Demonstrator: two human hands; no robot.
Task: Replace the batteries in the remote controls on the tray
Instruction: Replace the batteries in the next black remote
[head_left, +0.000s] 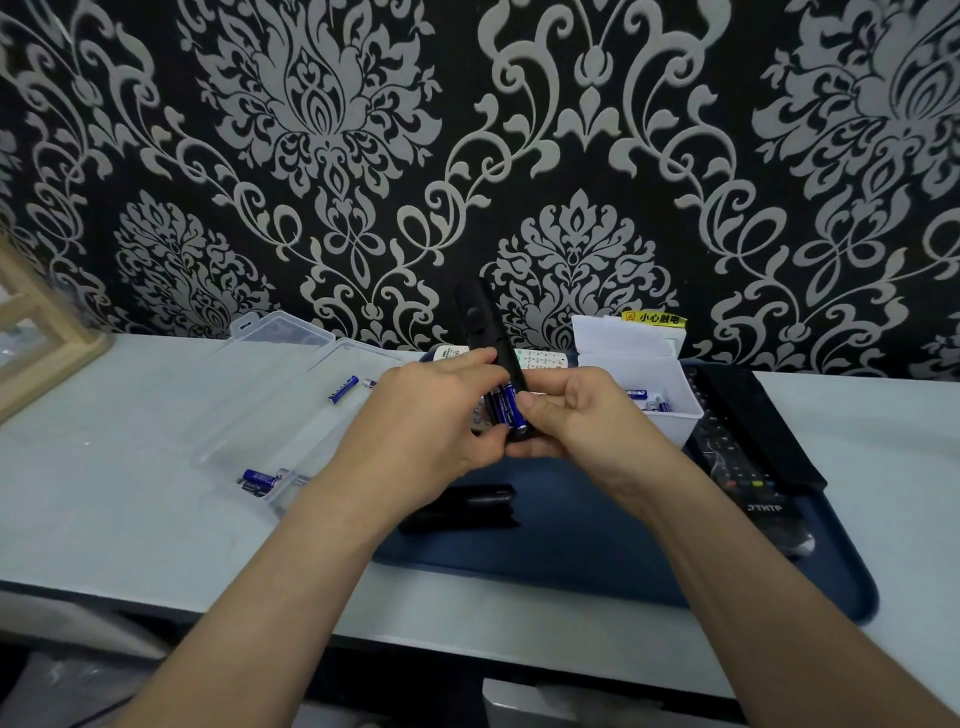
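Both hands hold a slim black remote (480, 325) upright above the dark blue tray (597, 545), its back toward me and its battery bay uncovered. Two blue batteries (506, 408) sit in the bay. My left hand (431, 421) grips the remote's lower left side, fingers curled round it. My right hand (582, 410) grips the lower right side, its thumb pressing on the batteries. A black battery cover (462, 506) lies on the tray below my hands. Another black remote (743, 457) lies along the tray's right side.
A clear plastic case (270, 405) lies open on the white table at left, with blue batteries (260, 480) in its near corner and a loose battery (343, 389) further back. A white box (644, 384) holding batteries stands on the tray's far side. A white remote (540, 359) lies behind my hands.
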